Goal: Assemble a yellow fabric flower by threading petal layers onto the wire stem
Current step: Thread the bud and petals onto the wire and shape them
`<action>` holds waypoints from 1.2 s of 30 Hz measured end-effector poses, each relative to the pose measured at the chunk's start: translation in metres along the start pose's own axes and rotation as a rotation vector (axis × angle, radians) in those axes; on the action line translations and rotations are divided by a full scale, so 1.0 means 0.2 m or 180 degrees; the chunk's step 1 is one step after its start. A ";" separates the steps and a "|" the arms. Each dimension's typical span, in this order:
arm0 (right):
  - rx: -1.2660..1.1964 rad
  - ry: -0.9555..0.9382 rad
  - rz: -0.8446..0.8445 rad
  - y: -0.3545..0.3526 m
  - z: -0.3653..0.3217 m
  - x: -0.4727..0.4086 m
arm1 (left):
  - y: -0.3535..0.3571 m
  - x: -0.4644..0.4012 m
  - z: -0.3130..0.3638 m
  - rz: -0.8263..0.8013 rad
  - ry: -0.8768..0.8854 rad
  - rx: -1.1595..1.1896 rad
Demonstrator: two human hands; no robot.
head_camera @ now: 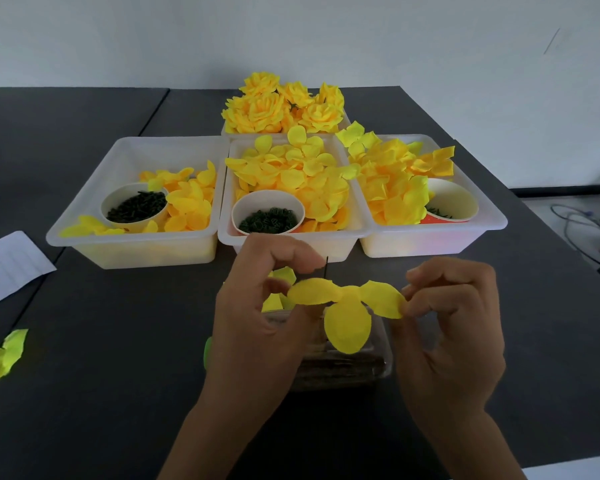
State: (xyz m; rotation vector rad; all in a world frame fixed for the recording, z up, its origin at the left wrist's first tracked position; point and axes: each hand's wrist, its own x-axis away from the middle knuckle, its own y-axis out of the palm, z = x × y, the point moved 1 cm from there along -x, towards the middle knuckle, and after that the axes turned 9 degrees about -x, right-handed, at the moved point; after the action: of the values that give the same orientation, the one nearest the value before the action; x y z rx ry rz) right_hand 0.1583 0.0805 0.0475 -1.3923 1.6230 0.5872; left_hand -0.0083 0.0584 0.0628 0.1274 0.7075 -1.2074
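I've got the petal layer [349,308] up in front of me, just this side of the middle tray [347,237]. My left hand [260,306] pinches its left petal and seems to steady the thin wire stem [326,268] too; my right hand [454,317] pinches the right petal tip in its fingers [411,296]. Best move, I reckon: keep the layer taut and flat, line its centre up with the wire tip, then slide it on without tearing.
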 end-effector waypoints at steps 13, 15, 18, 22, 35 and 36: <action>0.0073 -0.0358 0.0338 -0.01 -0.03 0.03 | -0.02 0.08 0.04 -0.0641 -0.2290 0.2100; 0.0065 -0.0381 0.0354 -0.01 -0.04 0.03 | 0.00 0.09 0.03 -0.1077 -0.2479 0.1738; -0.0006 -0.0370 0.0340 -0.01 -0.06 0.05 | -0.03 0.18 0.04 -0.1455 -0.2137 0.1600; -0.0081 -0.0234 0.0482 -0.05 -0.11 0.08 | 0.00 0.19 0.06 -0.1563 -0.2196 0.1535; -0.0135 -0.0023 0.0573 -0.19 -0.30 0.38 | 0.07 0.50 0.24 -0.0276 -0.2875 0.4335; -0.0132 0.0014 0.0551 -0.20 -0.30 0.41 | 0.07 0.52 0.24 -0.0289 -0.2884 0.4354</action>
State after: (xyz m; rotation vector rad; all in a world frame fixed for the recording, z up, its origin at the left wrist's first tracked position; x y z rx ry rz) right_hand 0.1796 -0.0214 0.0156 -1.2914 1.7552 0.7224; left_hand 0.0427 -0.0422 0.0391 0.6223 -0.9826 -1.4670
